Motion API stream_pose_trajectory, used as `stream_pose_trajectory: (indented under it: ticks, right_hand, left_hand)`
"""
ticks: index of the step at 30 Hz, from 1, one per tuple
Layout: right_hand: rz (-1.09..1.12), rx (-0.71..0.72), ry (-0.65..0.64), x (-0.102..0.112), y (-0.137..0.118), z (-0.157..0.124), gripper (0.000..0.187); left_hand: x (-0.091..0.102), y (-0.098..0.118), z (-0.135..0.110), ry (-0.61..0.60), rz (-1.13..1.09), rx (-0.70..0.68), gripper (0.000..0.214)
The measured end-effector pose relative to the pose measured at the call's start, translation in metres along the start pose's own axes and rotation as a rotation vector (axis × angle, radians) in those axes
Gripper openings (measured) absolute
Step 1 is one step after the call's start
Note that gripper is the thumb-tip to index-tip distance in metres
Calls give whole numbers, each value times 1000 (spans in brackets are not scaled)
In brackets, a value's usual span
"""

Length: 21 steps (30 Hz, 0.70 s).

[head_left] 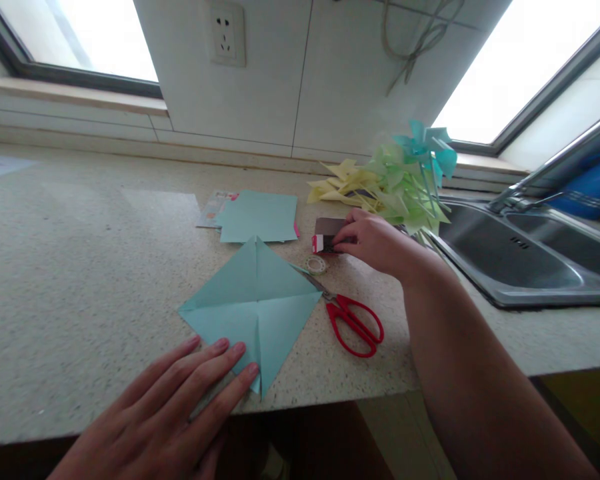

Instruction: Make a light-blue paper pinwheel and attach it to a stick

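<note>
A light blue square of paper (285, 307) lies on the counter like a diamond, with crossing creases and a slit at its near corner. My left hand (180, 393) rests on its lower left edge, fingers stretched out. At a small dark box with a pink-and-white flap (321, 244), my right hand (370, 241) has its fingertips pinched together at the opening; what they hold, if anything, is hidden. Red-handled scissors (355, 323) lie beside the paper's right corner, blades partly under it. A small roll of tape (315, 265) sits just in front of the box.
Behind the creased sheet is a stack of light blue paper (260, 215). Yellow, green and blue paper pinwheels (400, 173) are heaped at the back right, next to a steel sink (510, 293). A wall socket (227, 35) is above the counter (80, 287).
</note>
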State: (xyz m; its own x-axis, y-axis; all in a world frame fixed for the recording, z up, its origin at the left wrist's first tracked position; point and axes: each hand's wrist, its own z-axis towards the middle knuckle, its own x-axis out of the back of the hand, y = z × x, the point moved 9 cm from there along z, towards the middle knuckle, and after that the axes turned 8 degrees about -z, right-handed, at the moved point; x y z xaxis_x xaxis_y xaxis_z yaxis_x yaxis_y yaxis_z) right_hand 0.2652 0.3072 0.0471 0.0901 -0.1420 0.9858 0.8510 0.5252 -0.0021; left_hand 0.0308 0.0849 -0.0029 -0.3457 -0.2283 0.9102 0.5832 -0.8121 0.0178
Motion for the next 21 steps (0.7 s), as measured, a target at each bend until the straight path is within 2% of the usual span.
stream_pose_trajectory:
  ticks: [11,18,21]
  right_hand:
    - [65,-17,65,3,2,0,13]
    - [218,-93,234,19,9,-1,7]
    - [345,-138,288,22,10,-1,11]
  left_hand:
    - [-3,0,-2,-20,-6,5,66]
    - [0,1,0,-7,7,2,64]
    - [2,-1,3,-10,-28,26,61]
